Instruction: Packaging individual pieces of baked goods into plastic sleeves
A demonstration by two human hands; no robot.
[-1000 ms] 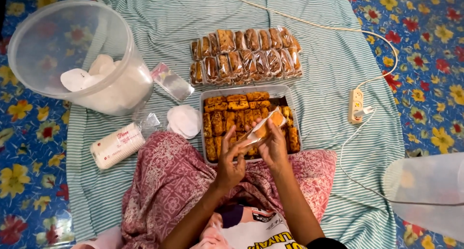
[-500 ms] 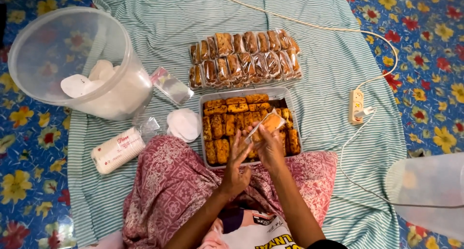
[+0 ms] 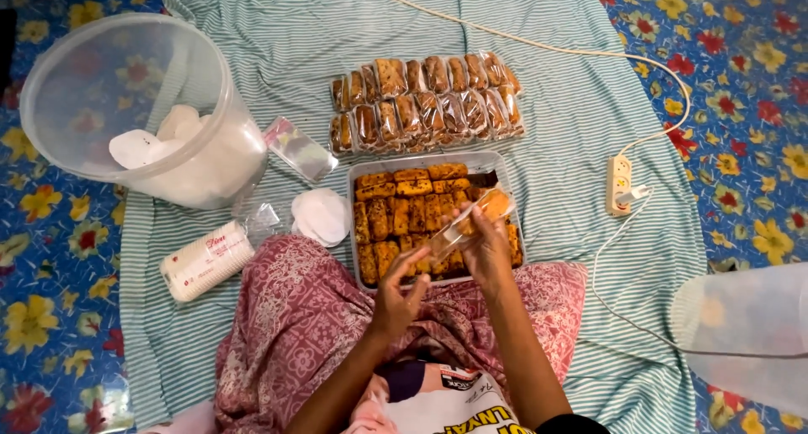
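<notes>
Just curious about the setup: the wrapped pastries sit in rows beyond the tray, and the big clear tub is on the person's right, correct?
Not quite. In the head view the big clear tub stands on the person's left. The wrapped pastries do lie in rows beyond the tray.

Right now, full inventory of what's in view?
tray: one, metal, mid-cloth, holding brown pastries
bagged pastries: a heap, clear wrap, beyond tray
clear sleeve with pastry: one, in right hand
tub: one, translucent, upper left, white discs inside
white discs: small stack, left of tray
cup stack: one, white, lying lower left
empty sleeves: clear, beside tub
power strip: one, white, right
striped cloth: green-white
left hand: open, below sleeve
right hand: gripping sleeve
</notes>
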